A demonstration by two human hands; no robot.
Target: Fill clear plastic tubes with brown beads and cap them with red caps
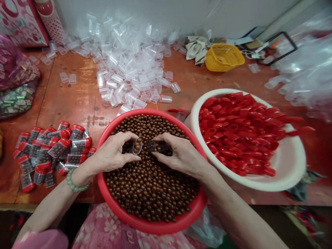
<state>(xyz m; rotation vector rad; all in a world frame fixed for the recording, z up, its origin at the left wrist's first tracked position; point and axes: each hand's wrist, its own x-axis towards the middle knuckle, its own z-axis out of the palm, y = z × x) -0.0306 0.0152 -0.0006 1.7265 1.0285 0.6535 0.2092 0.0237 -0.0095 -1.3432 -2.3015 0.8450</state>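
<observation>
My left hand (116,152) is closed around a small clear plastic container (137,147), with brown balls showing at its mouth. Facing it, my right hand (178,152) grips a second clear container (157,147) between thumb and fingers; dark balls show through its wall. Both hands are low over the red basin (153,228), and the two container mouths point toward each other, a small gap apart. Shiny brown balls (153,193) fill much of the basin. How full each container is, I cannot tell, since my fingers cover parts of them.
Red-capped filled containers (59,148) lie heaped at left. Behind the basin is a pile of clear containers (132,65). A white basin (290,166) of red plastic caps (233,131) stands right, near a yellow basket (224,58). Bagged wrapped pieces (18,93) sit far left.
</observation>
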